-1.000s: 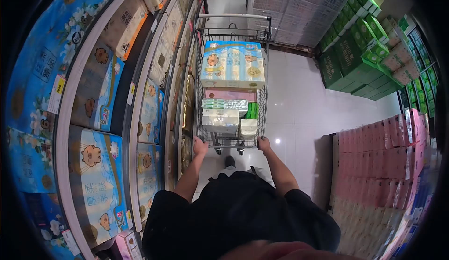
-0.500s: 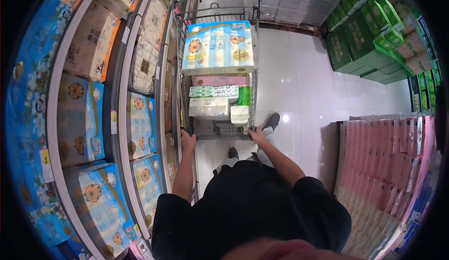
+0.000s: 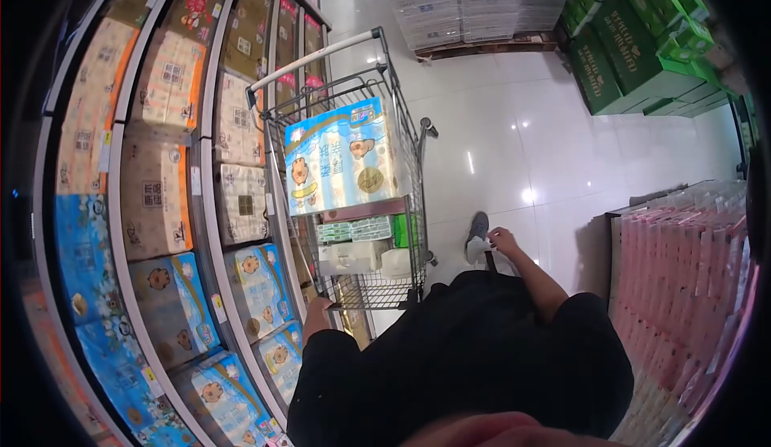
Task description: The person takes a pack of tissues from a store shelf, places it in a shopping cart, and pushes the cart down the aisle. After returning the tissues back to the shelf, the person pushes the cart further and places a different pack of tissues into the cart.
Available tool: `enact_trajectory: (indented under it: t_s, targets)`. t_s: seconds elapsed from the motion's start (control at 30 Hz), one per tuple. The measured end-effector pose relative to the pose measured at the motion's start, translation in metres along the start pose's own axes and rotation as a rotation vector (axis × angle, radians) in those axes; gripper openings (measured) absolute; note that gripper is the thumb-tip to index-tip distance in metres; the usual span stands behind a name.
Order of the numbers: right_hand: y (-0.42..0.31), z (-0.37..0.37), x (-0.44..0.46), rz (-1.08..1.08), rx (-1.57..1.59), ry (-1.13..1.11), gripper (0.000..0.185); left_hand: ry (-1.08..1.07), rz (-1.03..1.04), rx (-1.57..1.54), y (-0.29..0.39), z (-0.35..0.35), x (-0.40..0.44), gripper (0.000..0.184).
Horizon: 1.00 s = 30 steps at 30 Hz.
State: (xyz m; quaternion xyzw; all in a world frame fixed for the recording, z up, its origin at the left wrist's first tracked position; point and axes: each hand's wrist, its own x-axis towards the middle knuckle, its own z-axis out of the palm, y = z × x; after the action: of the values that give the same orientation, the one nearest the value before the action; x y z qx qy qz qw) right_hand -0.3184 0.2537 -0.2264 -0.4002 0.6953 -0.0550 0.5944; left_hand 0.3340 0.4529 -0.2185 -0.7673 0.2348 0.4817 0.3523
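Observation:
My left hand [image 3: 317,312] is closed on the near left corner of a wire shopping cart [image 3: 377,293], its fingers partly hidden by the frame. My right hand [image 3: 503,241] is off the cart, in the air to its right near my shoe, fingers loosely bent and apart with nothing visible in them. On top of the cart lies a large blue and white tissue pack [image 3: 341,158] with cartoon bears. Below it are a white pack [image 3: 350,258], small green and white packs [image 3: 353,230] and a bright green pack [image 3: 405,230].
Shelves of packaged tissue [image 3: 165,198] run close along the cart's left side. Shiny tiled floor [image 3: 474,142] lies to its right. Beyond are wrapped goods on a pallet [image 3: 482,47], dark green cartons [image 3: 618,61] and a stack of pink packs [image 3: 675,278].
My right hand has let go of the cart and moved right. The cart now stands angled, its far end towards the left shelves. My left hand still holds the near left corner.

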Motion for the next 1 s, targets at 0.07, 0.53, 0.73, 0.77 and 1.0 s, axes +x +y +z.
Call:
enact_trajectory:
  t_s: [0.07, 0.53, 0.73, 0.77, 1.0]
  targets:
    - [0.000, -0.071, 0.002, 0.141, 0.221, 0.161, 0.029, -0.115, 0.006, -0.087, 0.016, 0.005, 0.016, 0.057]
    - [-0.059, -0.235, 0.085, 0.321, 0.394, 0.347, 0.029, 1.185, 0.827, -1.141, 0.377, -0.185, -0.243, 0.015]
    - [-0.239, -0.209, 0.168, 0.009, 0.191, 0.165, 0.025, 1.145, 1.056, -1.180, 0.484, -0.302, -0.263, 0.015]
    - [-0.266, -0.200, 0.180, -0.031, 0.135, 0.113, 0.025, 1.106, 1.137, -1.133, 0.499, -0.323, -0.268, 0.015]
    - [-0.418, -0.125, 0.222, -0.264, 0.108, -0.068, 0.024, 1.336, 1.047, -0.660, 0.585, -0.407, -0.229, 0.030]
